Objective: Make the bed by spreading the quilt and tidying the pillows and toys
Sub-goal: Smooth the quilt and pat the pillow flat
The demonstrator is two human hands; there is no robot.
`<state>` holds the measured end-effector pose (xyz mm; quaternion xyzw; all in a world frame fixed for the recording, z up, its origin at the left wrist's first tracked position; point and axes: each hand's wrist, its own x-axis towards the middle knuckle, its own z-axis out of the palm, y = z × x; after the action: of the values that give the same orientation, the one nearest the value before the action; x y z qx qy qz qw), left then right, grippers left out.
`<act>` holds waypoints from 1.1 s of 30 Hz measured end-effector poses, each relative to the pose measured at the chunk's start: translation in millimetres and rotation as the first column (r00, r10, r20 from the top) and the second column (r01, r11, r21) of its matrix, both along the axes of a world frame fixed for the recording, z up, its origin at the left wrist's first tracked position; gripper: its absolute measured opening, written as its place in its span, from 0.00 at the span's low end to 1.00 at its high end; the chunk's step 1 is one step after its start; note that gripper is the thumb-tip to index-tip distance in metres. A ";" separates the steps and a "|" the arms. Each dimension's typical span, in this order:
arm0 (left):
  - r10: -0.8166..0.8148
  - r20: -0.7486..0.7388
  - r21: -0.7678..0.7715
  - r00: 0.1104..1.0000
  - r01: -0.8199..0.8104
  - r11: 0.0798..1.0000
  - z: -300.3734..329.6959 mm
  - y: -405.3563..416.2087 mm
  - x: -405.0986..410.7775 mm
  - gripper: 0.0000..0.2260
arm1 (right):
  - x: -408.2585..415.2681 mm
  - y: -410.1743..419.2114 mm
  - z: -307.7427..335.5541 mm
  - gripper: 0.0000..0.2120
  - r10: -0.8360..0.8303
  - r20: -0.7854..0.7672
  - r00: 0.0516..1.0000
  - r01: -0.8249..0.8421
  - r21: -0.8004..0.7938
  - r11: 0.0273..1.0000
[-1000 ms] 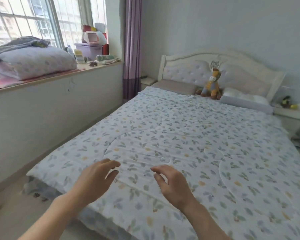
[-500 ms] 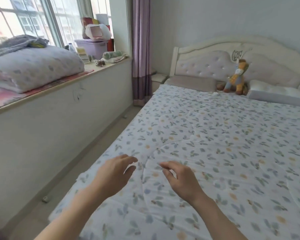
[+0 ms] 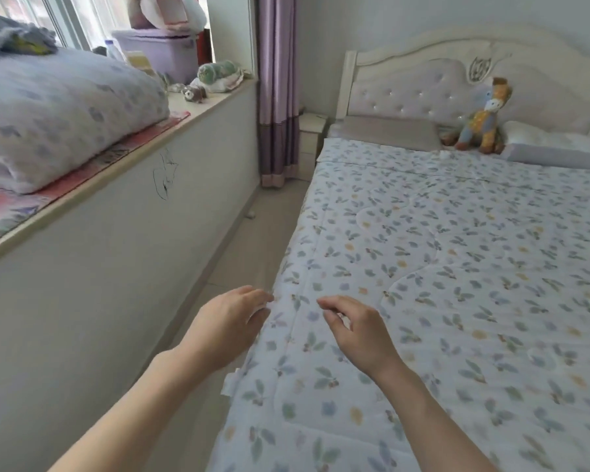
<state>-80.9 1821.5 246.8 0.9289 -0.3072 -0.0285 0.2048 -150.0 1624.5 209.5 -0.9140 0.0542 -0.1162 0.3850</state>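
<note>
A white quilt (image 3: 440, 267) with a leaf print lies spread flat over the bed. My left hand (image 3: 229, 325) hovers at the quilt's left edge, fingers loosely curled, holding nothing. My right hand (image 3: 358, 332) hangs just above the quilt beside it, fingers relaxed and empty. At the headboard (image 3: 423, 76) lie a beige pillow (image 3: 385, 132) on the left and a white pillow (image 3: 556, 148) on the right. A stuffed toy animal (image 3: 484, 120) sits upright between them.
A narrow strip of floor (image 3: 252, 253) runs between the bed and a low white wall with a window ledge (image 3: 123, 155). A folded duvet (image 3: 58, 114), a purple box (image 3: 164, 52) and small items sit on the ledge. A purple curtain (image 3: 276, 86) and a nightstand (image 3: 310, 131) stand at the far end.
My view has shifted left along the bed, so the hands now sit at the quilt's left edge instead of its middle. Both hands stay empty and loosely curled.
</note>
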 end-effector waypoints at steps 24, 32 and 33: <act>-0.328 -0.061 0.044 0.943 0.331 0.943 -20.2 -35.8 453.7 0.16 | 395.5 23.8 -21.3 0.13 -0.341 -0.104 0.934 0.343 0.010 0.939; -0.478 -0.018 0.019 0.878 0.478 0.878 -0.6 -159.8 622.7 0.10 | 530.2 -77.5 15.8 0.13 -0.504 -0.048 0.863 0.504 -0.017 0.864; -0.501 -0.023 0.013 0.865 0.501 0.865 -1.9 -174.8 642.6 0.10 | 541.5 -88.9 15.9 0.13 -0.532 -0.052 0.845 0.532 -0.017 0.846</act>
<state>561.6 1646.7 245.0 0.8189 -0.5356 -0.0921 0.1845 391.5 1535.5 225.4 -0.8663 0.3156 -0.1934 0.3354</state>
